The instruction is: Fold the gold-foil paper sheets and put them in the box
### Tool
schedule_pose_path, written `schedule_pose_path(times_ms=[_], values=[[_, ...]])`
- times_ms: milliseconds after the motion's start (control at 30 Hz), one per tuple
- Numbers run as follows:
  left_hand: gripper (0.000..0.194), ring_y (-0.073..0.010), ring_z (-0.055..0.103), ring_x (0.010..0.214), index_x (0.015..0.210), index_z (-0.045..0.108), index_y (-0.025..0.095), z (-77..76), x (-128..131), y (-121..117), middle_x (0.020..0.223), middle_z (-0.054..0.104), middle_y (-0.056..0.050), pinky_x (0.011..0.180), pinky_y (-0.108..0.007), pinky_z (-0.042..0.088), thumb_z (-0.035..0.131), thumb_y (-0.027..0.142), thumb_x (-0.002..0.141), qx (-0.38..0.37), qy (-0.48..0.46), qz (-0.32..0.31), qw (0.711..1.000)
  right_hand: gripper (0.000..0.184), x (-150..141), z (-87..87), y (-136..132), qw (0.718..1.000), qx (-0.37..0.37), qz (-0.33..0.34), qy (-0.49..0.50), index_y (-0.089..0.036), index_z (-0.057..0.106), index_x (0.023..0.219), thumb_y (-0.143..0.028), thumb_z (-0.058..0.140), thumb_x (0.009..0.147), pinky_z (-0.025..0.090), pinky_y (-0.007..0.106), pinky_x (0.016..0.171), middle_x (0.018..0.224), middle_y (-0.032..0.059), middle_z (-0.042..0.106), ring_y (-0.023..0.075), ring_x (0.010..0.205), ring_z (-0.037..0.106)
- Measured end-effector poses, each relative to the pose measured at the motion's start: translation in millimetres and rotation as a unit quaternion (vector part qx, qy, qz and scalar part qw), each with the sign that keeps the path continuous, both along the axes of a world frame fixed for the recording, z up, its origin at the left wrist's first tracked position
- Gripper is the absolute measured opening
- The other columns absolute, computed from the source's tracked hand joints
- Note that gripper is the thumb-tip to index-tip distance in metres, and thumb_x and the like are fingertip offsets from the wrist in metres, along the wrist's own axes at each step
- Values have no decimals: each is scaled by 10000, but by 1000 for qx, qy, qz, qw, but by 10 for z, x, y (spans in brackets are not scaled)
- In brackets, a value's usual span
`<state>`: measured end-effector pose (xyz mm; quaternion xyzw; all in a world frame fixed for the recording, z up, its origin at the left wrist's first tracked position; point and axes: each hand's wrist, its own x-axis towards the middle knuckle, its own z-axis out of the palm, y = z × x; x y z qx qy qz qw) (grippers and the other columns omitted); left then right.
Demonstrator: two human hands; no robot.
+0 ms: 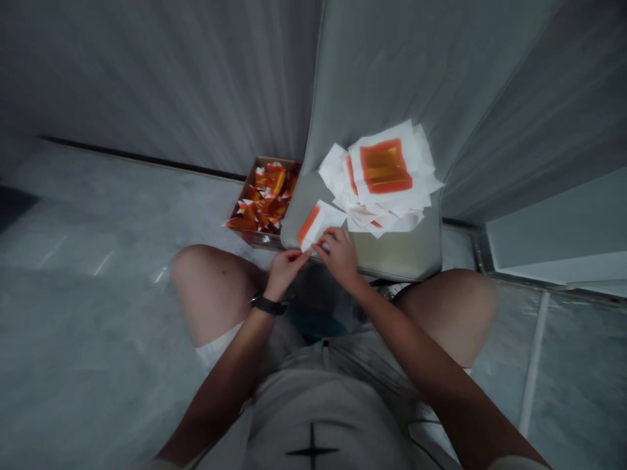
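A single white paper sheet with an orange band (pixel 319 223) lies folded on the near left edge of a grey-green seat cushion (pixel 406 251). My right hand (pixel 339 254) presses curled fingers onto its near corner. My left hand (pixel 287 267), a dark watch on its wrist, pinches the sheet's lower edge from the left. Behind them lies a stack of white sheets with orange-gold squares (pixel 385 176).
A small brown box (pixel 264 199) filled with folded orange and white pieces stands on the pale floor left of the cushion. My bare knees frame the hands on both sides. Grey walls rise behind; a lighter ledge sits at right.
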<state>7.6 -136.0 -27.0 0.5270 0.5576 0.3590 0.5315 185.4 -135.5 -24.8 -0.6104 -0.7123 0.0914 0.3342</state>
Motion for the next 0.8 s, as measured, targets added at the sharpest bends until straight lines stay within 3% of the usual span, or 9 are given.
schedule_pose_path(times_ms=[167, 267, 367, 467, 533, 633, 800], values=[[451, -127, 485, 571, 669, 672, 175, -45, 50, 15, 598, 582, 16, 565, -259, 343, 741, 609, 772, 10, -2, 28, 1000, 162, -32, 50, -52, 997, 24, -20, 64, -202, 710, 919, -335, 628, 960, 451, 424, 1022, 1134, 122, 642, 273, 1116, 569], [479, -108, 416, 551, 632, 610, 180, -58, 112, -37, 568, 507, 35, 549, -254, 300, 742, 620, 770, 7, -22, 65, 998, 237, -120, 169, -265, 974, 44, -105, 194, -200, 682, 1010, -394, 547, 983, 486, 395, 978, 1132, 121, 653, 246, 1082, 602], [517, -94, 364, 533, 644, 575, 183, -62, 183, -179, 565, 458, 49, 517, -247, 261, 749, 657, 757, -38, -78, 89, 992, 322, -236, 265, -537, 907, -78, -200, 361, -214, 643, 958, -523, 555, 941, 514, 317, 744, 861, 42, 663, 197, 805, 618], [531, -87, 360, 519, 687, 583, 183, -67, 256, -372, 576, 468, 52, 494, -239, 253, 755, 682, 749, -89, -123, 87, 985, 401, -312, 258, -695, 806, -264, -172, 501, -221, 619, 829, -622, 631, 836, 388, 250, 513, 649, -31, 567, 142, 570, 513], [532, -81, 367, 523, 716, 596, 179, -69, 303, -481, 590, 481, 52, 493, -230, 258, 757, 685, 751, -106, -138, 80, 982, 422, -316, 203, -709, 765, -297, -152, 551, -216, 607, 750, -631, 684, 766, 320, 233, 478, 623, -44, 542, 115, 533, 468], [532, -76, 376, 545, 756, 616, 173, -69, 365, -567, 627, 500, 49, 501, -220, 260, 762, 684, 747, -117, -149, 60, 980, 433, -264, 99, -669, 764, -265, -168, 564, -210, 596, 659, -623, 715, 709, 303, 230, 490, 605, -42, 546, 101, 535, 455], [554, -83, 395, 584, 749, 632, 168, -75, 438, -568, 661, 525, 40, 525, -225, 275, 795, 694, 688, -110, -141, 78, 981, 462, -186, -20, -658, 802, -232, -170, 524, -210, 611, 586, -641, 678, 738, 320, 252, 514, 542, -33, 543, 110, 515, 448]])
